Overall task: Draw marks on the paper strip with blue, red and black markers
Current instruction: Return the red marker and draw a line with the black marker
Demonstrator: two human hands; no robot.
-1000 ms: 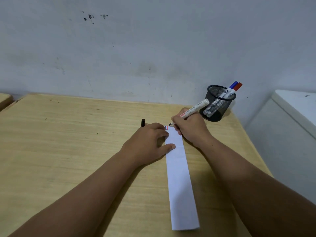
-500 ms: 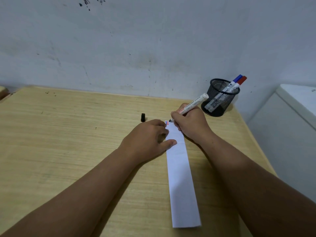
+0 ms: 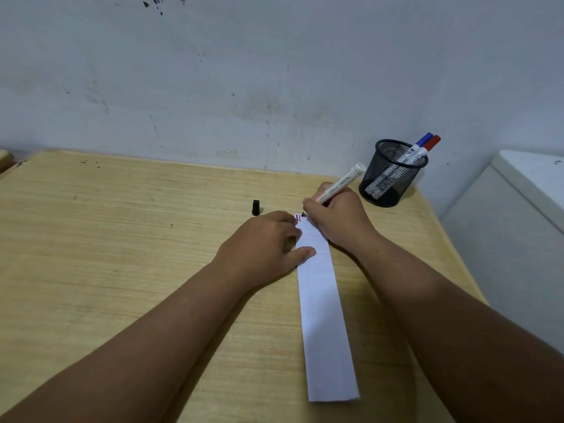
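A long white paper strip lies on the wooden table, running from near me to the far side. Its far end carries a short blue mark and a red mark. My left hand presses flat on the strip's left edge, thumb on the paper. My right hand grips an uncapped black marker, whose tip touches the strip's far end beside the marks. Its black cap stands on the table to the left. The blue marker and red marker stand capped in the holder.
A black mesh pen holder stands at the table's far right corner, close to my right hand. A stained wall runs behind the table. A white cabinet or appliance stands beyond the table's right edge.
The view has tilted slightly, so the scene sits a little lower in frame. Both hands stay in place on the strip, with the marker tip still at the far end.
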